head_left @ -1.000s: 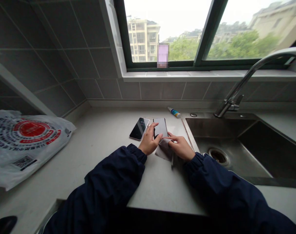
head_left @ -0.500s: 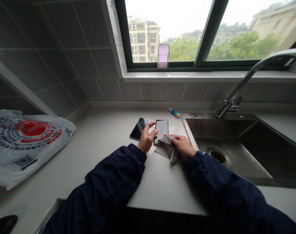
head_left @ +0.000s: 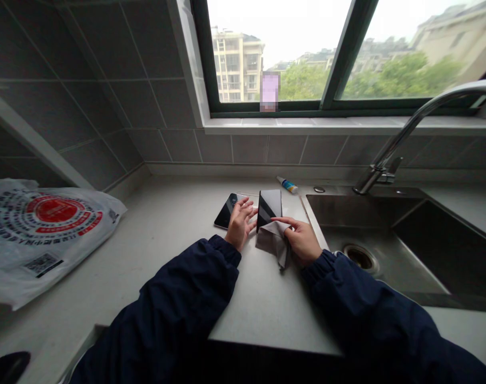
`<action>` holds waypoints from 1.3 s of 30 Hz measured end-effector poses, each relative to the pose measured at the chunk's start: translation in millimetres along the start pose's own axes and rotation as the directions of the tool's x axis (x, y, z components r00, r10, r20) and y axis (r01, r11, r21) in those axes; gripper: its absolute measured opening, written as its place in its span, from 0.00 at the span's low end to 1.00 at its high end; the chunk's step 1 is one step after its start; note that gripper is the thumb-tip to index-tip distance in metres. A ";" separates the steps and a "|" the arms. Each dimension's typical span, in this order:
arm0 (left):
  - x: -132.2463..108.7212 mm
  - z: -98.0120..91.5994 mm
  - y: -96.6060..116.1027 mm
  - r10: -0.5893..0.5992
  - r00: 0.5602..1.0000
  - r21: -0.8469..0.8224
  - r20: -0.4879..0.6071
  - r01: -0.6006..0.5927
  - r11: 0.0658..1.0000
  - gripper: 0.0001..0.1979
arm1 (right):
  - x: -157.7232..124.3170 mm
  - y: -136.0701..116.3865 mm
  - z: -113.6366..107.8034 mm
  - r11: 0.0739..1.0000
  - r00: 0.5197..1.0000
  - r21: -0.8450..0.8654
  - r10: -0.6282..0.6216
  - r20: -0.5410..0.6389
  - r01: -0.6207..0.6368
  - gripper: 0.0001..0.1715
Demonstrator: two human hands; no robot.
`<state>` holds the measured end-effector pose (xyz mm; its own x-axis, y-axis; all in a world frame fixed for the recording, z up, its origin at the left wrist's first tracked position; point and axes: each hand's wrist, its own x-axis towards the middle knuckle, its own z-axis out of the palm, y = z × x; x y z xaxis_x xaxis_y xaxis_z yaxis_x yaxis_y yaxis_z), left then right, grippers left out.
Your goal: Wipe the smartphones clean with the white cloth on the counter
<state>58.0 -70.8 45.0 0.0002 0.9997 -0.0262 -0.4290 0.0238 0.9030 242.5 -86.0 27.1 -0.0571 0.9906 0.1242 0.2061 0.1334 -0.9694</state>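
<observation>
The right hand pinches a grey cloth over the near end of a smartphone — the left hand, fingers spread, beside its left edge. Left lies a second phone — far, a squeeze tube.

Kitchen: steel sink, curved faucet, tiled wall.

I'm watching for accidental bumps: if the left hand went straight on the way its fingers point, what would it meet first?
The left hand would likely meet the phone nearer the sink first; depth is unclear, so it may already touch that edge.
</observation>
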 end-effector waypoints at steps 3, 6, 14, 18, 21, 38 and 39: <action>0.1 3.3 1.2 -0.115 0.992 -0.132 0.042 0.119 0.984 0.29 | -2.5 -1.1 2.4 1.000 0.999 0.028 -0.007 0.047 0.006 0.29; -3.6 8.0 0.4 -0.140 0.972 -0.173 0.189 0.173 0.970 0.32 | -4.0 -4.9 5.5 0.998 0.994 0.058 -0.045 0.099 0.039 0.24; -11.4 15.5 -6.3 -0.077 0.984 -0.210 0.162 0.110 0.972 0.36 | -1.4 -5.3 8.5 0.992 0.992 0.062 -0.117 0.041 0.114 0.16; -17.0 20.4 -7.0 -0.120 0.972 -0.234 0.204 0.167 0.958 0.36 | -2.3 -3.4 8.5 0.992 0.992 -0.009 -0.122 -0.025 0.122 0.16; -21.1 22.4 -6.8 -0.180 0.951 -0.219 0.253 0.237 0.946 0.36 | -1.6 -4.0 5.1 0.986 0.989 -0.132 -0.112 -0.098 0.099 0.15; -23.8 14.5 -17.1 -0.191 0.936 -0.019 0.297 0.206 0.978 0.45 | 8.7 0.8 -10.1 0.955 0.957 -0.264 -0.197 -0.214 0.138 0.16; -23.3 14.6 -17.2 -0.187 0.936 -0.019 0.299 0.202 0.979 0.44 | 9.0 0.5 -10.6 0.956 0.955 -0.259 -0.196 -0.223 0.135 0.17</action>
<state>78.6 -94.4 36.3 0.3508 0.9342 -0.0653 -0.4372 0.2251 0.8708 252.5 -76.7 30.1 0.1233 0.9265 0.3555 0.4427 0.2693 -0.8553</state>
